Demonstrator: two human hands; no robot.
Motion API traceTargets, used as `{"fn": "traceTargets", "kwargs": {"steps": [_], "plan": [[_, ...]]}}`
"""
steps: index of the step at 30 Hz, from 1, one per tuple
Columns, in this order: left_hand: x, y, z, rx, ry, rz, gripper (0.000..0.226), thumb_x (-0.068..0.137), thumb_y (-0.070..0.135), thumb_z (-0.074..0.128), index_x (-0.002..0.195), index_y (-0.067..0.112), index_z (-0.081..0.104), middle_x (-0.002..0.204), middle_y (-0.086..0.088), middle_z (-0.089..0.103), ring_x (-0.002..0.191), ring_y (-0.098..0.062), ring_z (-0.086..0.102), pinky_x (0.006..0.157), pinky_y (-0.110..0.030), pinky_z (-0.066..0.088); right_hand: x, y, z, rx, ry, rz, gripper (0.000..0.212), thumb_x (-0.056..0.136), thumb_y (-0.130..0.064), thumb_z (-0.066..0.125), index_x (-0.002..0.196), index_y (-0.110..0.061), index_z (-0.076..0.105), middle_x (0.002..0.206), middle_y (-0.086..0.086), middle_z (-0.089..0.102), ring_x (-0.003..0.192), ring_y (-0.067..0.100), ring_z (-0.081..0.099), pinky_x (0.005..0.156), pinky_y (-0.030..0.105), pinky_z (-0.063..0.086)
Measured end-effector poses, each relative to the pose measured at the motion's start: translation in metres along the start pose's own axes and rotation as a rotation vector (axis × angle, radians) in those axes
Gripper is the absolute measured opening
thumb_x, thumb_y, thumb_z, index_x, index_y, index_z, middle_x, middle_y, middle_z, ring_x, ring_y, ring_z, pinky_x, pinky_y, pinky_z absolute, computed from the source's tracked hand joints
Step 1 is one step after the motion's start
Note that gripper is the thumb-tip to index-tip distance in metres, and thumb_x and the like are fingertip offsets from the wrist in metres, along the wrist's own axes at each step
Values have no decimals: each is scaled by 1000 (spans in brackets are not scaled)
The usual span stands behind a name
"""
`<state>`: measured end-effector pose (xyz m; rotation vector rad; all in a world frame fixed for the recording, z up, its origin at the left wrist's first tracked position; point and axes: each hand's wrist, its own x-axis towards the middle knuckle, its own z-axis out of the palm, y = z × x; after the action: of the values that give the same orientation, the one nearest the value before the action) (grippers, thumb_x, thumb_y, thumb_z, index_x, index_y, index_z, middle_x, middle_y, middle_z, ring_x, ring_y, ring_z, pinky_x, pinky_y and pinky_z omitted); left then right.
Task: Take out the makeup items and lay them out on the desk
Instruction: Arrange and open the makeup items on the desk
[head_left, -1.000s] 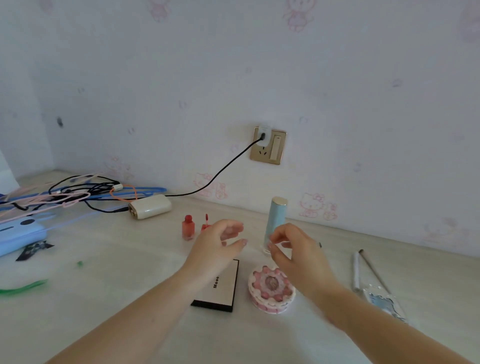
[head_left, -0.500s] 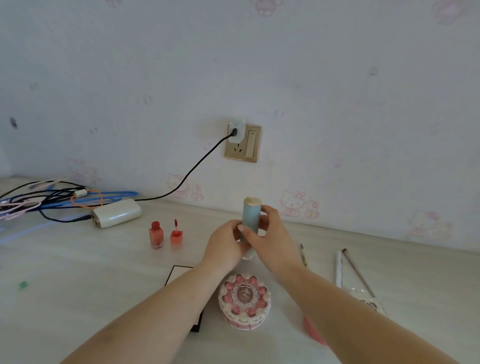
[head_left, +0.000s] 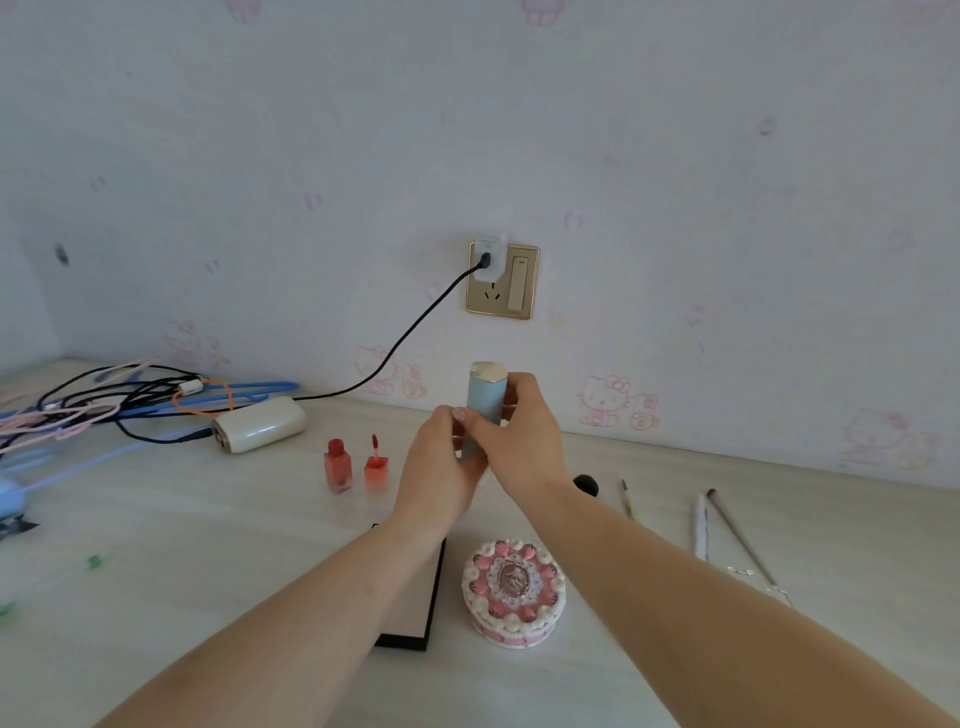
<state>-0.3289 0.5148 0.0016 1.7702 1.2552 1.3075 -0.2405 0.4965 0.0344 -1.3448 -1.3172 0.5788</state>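
Observation:
A light blue tube with a gold cap (head_left: 484, 396) stands upright at the back middle of the desk. My left hand (head_left: 441, 467) wraps its lower part and my right hand (head_left: 519, 436) grips its upper part. Two small red lip-tint bottles (head_left: 356, 465) stand to the left of my hands. A black-edged palette (head_left: 415, 592) lies partly under my left forearm. A round pink cake-shaped compact (head_left: 513, 592) sits beside it. To the right lie a black-tipped brush (head_left: 587, 486), a thin pencil (head_left: 627, 499), a white pen (head_left: 701, 530) and a long brush (head_left: 737, 540).
A white power bank (head_left: 260, 423) lies at the back left with a black cable running up to the gold wall socket (head_left: 503, 280). Tangled cables and hangers (head_left: 104, 402) crowd the far left. The wall stands close behind the tube.
My two hands came together from apart and closed on the blue tube. The camera view shifted, so the desk items now sit differently in the frame.

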Motion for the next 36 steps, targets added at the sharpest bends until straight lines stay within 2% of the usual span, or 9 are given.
{"fn": "traceTargets", "kwargs": {"steps": [4, 10, 13, 15, 18, 22, 25, 30, 36], "plan": [[0, 6, -11, -6, -39, 24, 14, 90, 18, 56, 102, 18, 49, 100, 0, 63, 89, -14, 61, 75, -30, 51, 3, -4, 0, 7, -26, -26, 34, 81, -23, 70, 107, -24, 48, 103, -7, 59, 96, 9, 55, 75, 18, 42], [-5, -8, -25, 170, -89, -34, 23, 89, 22, 60, 107, 10, 54, 102, 0, 61, 93, -19, 59, 74, -26, 41, 16, -37, -14, 130, -19, -37, 22, 88, -24, 63, 107, -20, 52, 90, -13, 59, 83, 1, 57, 67, 5, 44], [-10, -23, -33, 121, -72, -100, 19, 87, 23, 62, 102, 17, 51, 101, 0, 61, 95, -21, 60, 80, -31, 47, 20, -40, -25, 12, -86, -7, 43, 87, -27, 64, 125, -19, 45, 104, -9, 57, 94, 9, 55, 82, 22, 44], [-11, -27, -36, 106, -63, -115, 24, 86, 25, 64, 106, 15, 53, 103, -3, 63, 98, -23, 61, 88, -39, 49, 19, -32, -30, -117, -112, 54, 54, 84, -29, 68, 130, -18, 40, 107, -7, 54, 96, 11, 54, 78, 24, 42], [-12, -28, -40, 119, -65, -136, 29, 87, 26, 63, 111, 12, 54, 105, -1, 62, 100, -21, 61, 90, -40, 49, 15, -13, -34, -235, -131, 90, 49, 83, -31, 68, 125, -19, 46, 106, -3, 55, 91, 13, 53, 62, 19, 41], [-12, -31, -41, 127, -53, -143, 28, 87, 27, 63, 110, 13, 55, 106, -1, 62, 101, -21, 60, 91, -40, 48, 14, 4, -31, -312, -132, 99, 38, 85, -27, 66, 119, -20, 54, 109, 0, 60, 89, 16, 55, 66, 22, 44], [-12, -33, -40, 118, -51, -150, 28, 87, 26, 63, 111, 14, 55, 105, 0, 61, 101, -20, 60, 92, -40, 48, 12, 12, -25, -403, -165, 88, 40, 83, -24, 67, 119, -16, 51, 108, 1, 57, 85, 16, 53, 59, 20, 39], [-9, -32, -35, 105, -67, -154, 31, 88, 25, 62, 115, 13, 53, 103, 4, 57, 100, -17, 59, 84, -30, 45, 10, 22, -16, -498, -215, 77, 40, 82, -22, 67, 118, -15, 53, 104, -2, 56, 87, 15, 53, 67, 24, 39], [-2, -35, -29, 119, -39, -172, 38, 86, 27, 65, 119, 13, 52, 103, 6, 56, 100, -17, 58, 82, -28, 43, 12, 37, -7, -538, -300, 91, 39, 79, -15, 63, 117, -16, 57, 110, 5, 62, 84, 17, 56, 57, 18, 40]]}}
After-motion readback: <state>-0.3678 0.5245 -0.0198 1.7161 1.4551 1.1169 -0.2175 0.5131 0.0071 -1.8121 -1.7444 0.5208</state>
